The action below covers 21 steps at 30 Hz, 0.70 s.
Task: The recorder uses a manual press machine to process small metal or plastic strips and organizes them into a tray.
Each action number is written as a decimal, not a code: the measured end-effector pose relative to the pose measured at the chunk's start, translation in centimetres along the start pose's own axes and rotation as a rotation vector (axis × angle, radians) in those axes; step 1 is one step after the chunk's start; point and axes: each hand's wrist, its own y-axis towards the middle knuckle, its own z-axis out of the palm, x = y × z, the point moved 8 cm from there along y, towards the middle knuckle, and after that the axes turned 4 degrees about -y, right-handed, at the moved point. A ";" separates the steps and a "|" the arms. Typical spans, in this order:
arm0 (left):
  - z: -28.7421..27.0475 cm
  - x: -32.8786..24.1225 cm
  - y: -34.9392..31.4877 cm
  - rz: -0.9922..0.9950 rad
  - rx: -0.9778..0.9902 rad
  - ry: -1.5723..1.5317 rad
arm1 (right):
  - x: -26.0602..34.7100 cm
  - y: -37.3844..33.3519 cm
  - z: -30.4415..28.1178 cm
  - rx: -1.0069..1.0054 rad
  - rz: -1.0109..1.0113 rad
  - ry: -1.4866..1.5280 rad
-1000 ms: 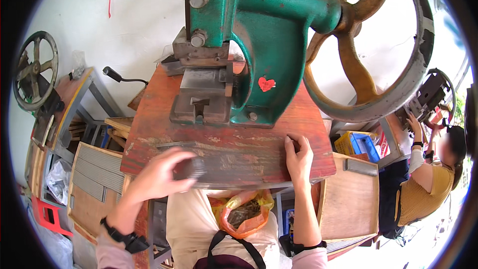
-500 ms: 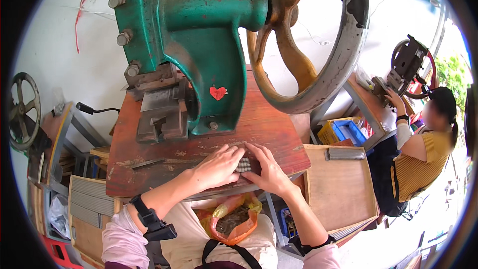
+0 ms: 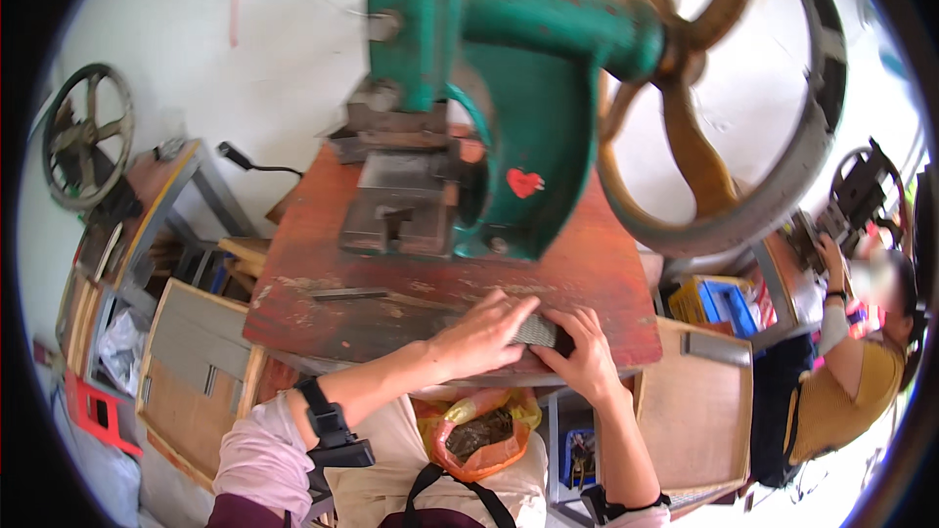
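A small block of thin grey metal strips point(image 3: 536, 332), packed side by side, lies at the front edge of the red wooden bench top point(image 3: 577, 284). My left hand point(image 3: 482, 337) closes on its left end, fingers bent over it. Around the other end curls my right hand point(image 3: 585, 357), thumb on the near side and fingers on the far side. To the left, a single flat metal strip point(image 3: 350, 293) rests apart on the wood. Behind it stands a green hand press point(image 3: 533, 127) with a slotted metal die block point(image 3: 396, 220).
The press's big handwheel point(image 3: 724, 225) overhangs the right. Shallow wooden trays flank the bench, the left tray point(image 3: 196, 420) and right tray point(image 3: 694, 411) both holding grey strips. A plastic bag of scraps point(image 3: 479, 435) sits at my lap. A co-worker point(image 3: 846, 381) works at another press, far right.
The whole view has swung, so bench, press and trays appear farther right. Both hands stay around the block of strips, which now shows more of its top between them.
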 end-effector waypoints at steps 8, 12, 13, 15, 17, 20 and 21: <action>-7.4 -0.2 -3.0 -0.032 -0.235 -0.013 | 5.4 3.9 -0.2 -0.116 -0.114 0.035; -14.6 0.8 -4.6 -0.044 -0.487 -0.129 | 9.4 9.2 0.2 -0.208 -0.152 0.126; -16.3 1.2 -4.8 -0.042 -0.554 -0.135 | 9.7 10.7 0.7 -0.239 -0.150 0.159; -18.4 3.9 -5.0 -0.054 -0.648 -0.220 | 10.3 13.7 1.9 -0.262 -0.151 0.187; -20.3 6.7 -5.3 -0.122 -0.702 -0.303 | 10.4 16.2 3.5 -0.246 -0.048 0.324; -21.3 8.8 -3.7 -0.160 -0.664 -0.309 | 8.8 18.4 5.0 -0.300 0.030 0.323; -21.5 9.3 -3.3 -0.154 -0.672 -0.308 | 8.6 18.8 5.0 -0.300 0.022 0.318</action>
